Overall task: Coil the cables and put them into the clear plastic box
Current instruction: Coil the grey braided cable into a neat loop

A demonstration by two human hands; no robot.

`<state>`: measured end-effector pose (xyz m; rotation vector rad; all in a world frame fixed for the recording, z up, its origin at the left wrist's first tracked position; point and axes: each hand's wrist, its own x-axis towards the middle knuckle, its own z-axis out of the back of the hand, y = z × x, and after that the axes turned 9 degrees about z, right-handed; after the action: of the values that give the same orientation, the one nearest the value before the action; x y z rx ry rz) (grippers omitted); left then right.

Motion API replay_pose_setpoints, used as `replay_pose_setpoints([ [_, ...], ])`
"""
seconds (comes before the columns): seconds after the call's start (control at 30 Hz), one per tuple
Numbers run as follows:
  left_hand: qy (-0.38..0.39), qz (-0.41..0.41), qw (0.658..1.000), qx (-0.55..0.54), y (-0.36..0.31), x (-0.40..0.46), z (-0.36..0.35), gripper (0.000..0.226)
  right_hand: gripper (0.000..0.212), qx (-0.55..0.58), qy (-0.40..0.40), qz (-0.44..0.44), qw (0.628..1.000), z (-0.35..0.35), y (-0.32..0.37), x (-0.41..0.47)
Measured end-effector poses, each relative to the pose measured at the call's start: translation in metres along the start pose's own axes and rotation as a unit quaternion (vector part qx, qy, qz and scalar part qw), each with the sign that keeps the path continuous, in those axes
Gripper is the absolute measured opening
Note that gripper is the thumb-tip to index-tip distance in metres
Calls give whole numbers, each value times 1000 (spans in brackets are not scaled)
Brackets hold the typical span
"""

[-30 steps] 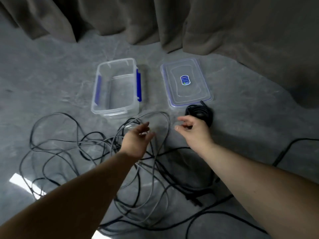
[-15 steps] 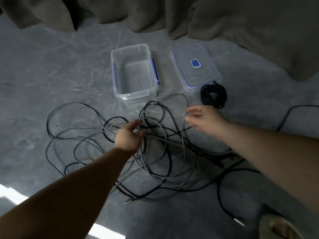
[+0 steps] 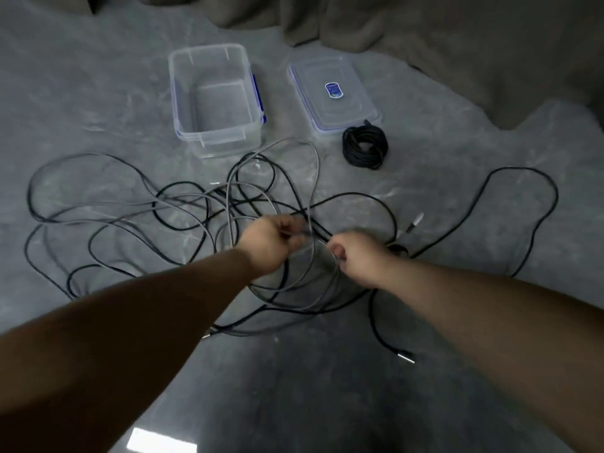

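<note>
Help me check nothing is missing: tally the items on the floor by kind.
Clear plastic box: 1
Lid: 1
Coiled black cable: 1
Loose tangled cables, black and grey: individual count unclear
Total: 3 items plus the tangle.

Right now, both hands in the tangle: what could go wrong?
1. The left hand and right hand each pinch a strand where grey and black cables cross; pulling apart may tighten a knot.
2. Loose loops lie against the empty box; dragging could shove or tip it.
3. A loose plug lies near the coiled cable; it might snag and undo it.
</note>
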<state>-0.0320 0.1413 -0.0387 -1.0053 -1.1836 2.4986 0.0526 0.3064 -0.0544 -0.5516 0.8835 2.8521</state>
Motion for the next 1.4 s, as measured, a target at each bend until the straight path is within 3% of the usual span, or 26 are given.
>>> replay_pose_setpoints([
  [0.1,33,22,999,0,-10,-11,-10,17,13,-52,-20,68,996,5,7,-4],
  [0.2,30,27,999,-6,-17,-11,-13,20,11,-23,-110,126,986,16,18,-1],
  [0.3,26,41,994,-98,-36,-12,-3,16,16,49,-197,163,965,32,35,3],
  [0.37,49,65,979,-187,-51,-15,7,16,23,169,-235,119,950,48,46,5],
  [0.43,60,72,966,-240,-63,-17,15,16,31,351,-245,58,902,63,54,5],
  [0.53,54,45,960,-270,-75,-23,22,14,28,574,-249,12,780,79,62,3],
  [0.6,51,27,960,-275,-81,-27,25,15,22,636,-245,-16,731,86,68,1],
  [0.67,51,11,965,-256,-86,-32,27,15,21,655,-249,-37,713,90,73,0],
  [0.83,61,1,982,-177,-103,-49,43,19,23,643,-242,-32,726,107,79,-6],
  [0.87,32,-7,987,-159,-104,-51,48,21,22,625,-234,-22,745,112,77,-8],
  [0.97,-125,-96,987,-36,-100,-49,61,39,19,505,-166,32,846,125,73,-21],
  [1.03,-178,-149,969,79,-97,-47,68,51,20,463,-102,73,878,132,74,-31],
  [1.13,-194,-164,952,170,-95,-44,72,40,21,499,-63,105,858,144,74,-43],
  [1.27,-270,-153,930,196,-92,-40,79,14,20,601,-99,116,784,167,70,-51],
  [1.33,-258,-121,952,112,-97,-45,85,12,20,635,-138,106,753,175,66,-52],
  [1.4,-191,-89,977,-28,-109,-54,90,25,21,610,-157,90,771,177,62,-51],
])
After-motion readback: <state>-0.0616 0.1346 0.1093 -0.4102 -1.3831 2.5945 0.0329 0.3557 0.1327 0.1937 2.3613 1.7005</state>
